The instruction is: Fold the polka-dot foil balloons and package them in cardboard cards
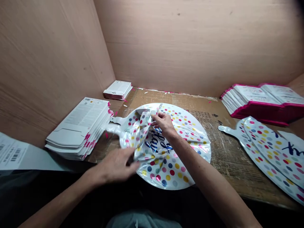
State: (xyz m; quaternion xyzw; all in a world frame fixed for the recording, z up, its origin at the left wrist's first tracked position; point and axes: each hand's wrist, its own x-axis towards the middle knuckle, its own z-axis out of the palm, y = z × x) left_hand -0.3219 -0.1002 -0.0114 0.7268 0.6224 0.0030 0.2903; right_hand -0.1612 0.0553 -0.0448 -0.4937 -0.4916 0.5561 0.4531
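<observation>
A round white foil balloon (171,164) with coloured dots and dark blue lettering lies flat in front of me, its upper left part creased and folded over. At that fold, my right hand (163,123) is closed, thumb and fingers pinching the foil. My left hand (118,166) is at the balloon's lower left edge, somewhat blurred, thumb and fingers apart. Two pale tails stick out on the left, one smeared by motion, so a second balloon seems to lie with the first.
More dotted foil balloons (270,152) lie at the right. Stacks of white printed card sleeves (71,122) and smaller cards (118,88) stand left; pink-edged packets (258,98) stand back right. A labelled white sheet (30,156) is at far left. Wooden panels (190,47) enclose the cardboard-covered table (225,167).
</observation>
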